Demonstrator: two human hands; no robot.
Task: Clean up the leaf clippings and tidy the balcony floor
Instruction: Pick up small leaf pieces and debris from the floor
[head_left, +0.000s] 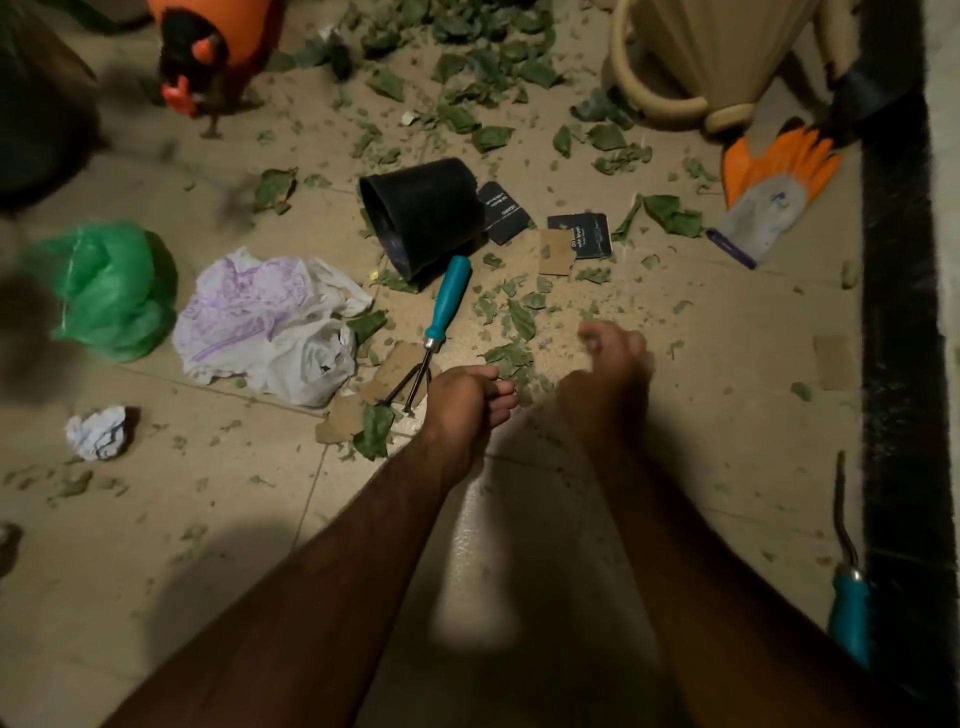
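The dark card (582, 235), at four o'clock from the tipped black pot (421, 213), carries white print, seemingly "Oil bottle with brush". The second card (503, 212), at the pot's three o'clock, bears lettering too small to read.

Beige tiled floor (727, 441), dimly lit, dark border (893, 364)

This looks like a home balcony used for potted-plant gardening, with a beige tiled floor (701, 374) running up to a dark raised edge (893, 312) on the right. Leaf clippings (519, 319) litter the tiles around a tipped-over black plant pot (421, 218), a small hand rake (447, 301) and an orange work glove (769, 197). A cream watering can (691, 52) and an orange spray bottle (223, 31) stand at the far side.
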